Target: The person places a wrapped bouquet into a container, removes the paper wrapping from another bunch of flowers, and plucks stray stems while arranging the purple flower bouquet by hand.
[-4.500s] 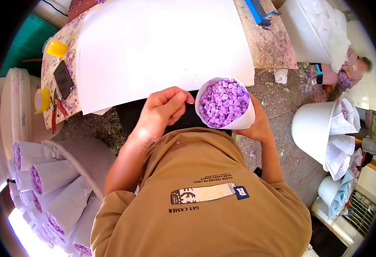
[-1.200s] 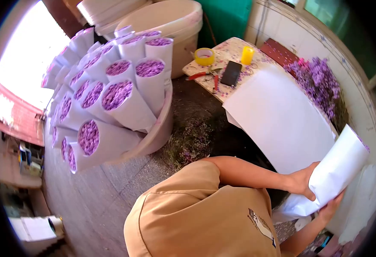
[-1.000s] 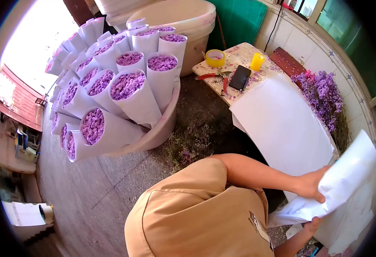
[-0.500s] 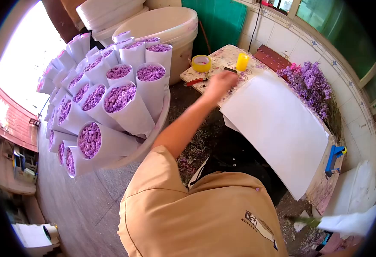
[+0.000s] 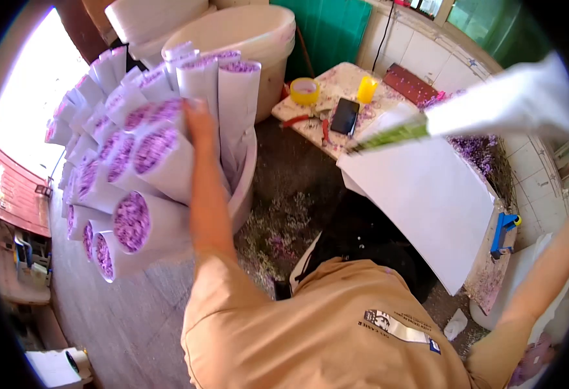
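Note:
My left hand [image 5: 198,122] is among the paper-wrapped bunches of purple flowers [image 5: 156,150] on the left, against the edge of one wrapper. Its fingers are blurred and partly hidden, so their grip is unclear. The bunches stand packed in a large pale tub [image 5: 244,191], with their flower heads tilted toward me. On the right, another white paper-wrapped bunch [image 5: 505,100] hangs in the air above the work table, smeared by motion, its green stems pointing left. My right forearm [image 5: 550,269] rises toward the right edge, and the hand itself is out of sight.
White paper sheets [image 5: 427,207] cover much of the table [image 5: 326,81]. A phone [image 5: 344,117], yellow tape roll [image 5: 304,91], red-handled pliers [image 5: 295,120] and yellow cup-like object [image 5: 367,89] lie beyond. Loose purple flowers [image 5: 475,155] and a blue tool [image 5: 505,235] are at right.
My left hand has moved from the phone on the table leftward to the wrapped bunches, some of which have shifted. The separate wrapped bunch has risen from lower right to above the paper.

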The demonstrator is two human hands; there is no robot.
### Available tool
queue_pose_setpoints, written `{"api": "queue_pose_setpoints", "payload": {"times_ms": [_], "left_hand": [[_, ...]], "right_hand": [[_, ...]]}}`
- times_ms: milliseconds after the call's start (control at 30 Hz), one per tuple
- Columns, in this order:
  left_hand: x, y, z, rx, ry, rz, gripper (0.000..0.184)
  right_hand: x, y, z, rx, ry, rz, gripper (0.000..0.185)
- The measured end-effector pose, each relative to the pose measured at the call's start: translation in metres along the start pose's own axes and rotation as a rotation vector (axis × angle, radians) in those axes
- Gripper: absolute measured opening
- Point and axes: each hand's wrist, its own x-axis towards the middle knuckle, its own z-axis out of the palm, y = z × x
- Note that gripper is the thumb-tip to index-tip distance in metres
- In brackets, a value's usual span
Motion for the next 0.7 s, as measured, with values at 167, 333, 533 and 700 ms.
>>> {"api": "queue_pose_setpoints", "payload": {"times_ms": [167,333,533,700], "left_hand": [[0.065,-0.019,-0.062,-0.195,-0.183,0.083,0.07],[0.022,-0.003,-0.068,-0.245,-0.4,0.041,0.079],[0.049,-0.02,-0.078,-0.263,-0.589,0.079,0.082],[0.019,0.006,-0.076,-0.463,-0.536,-0.113,0.078]], "right_hand": [[0.011,0.074,0.11,0.401,-0.591,0.157,0.077],[-0.057,0.085,0.264,0.647,-0.54,0.097,0.075],[-0.143,0.107,0.358,0.84,-0.652,0.395,0.078],[-0.149,0.126,0.265,0.441,-0.818,0.329,0.065]]}}
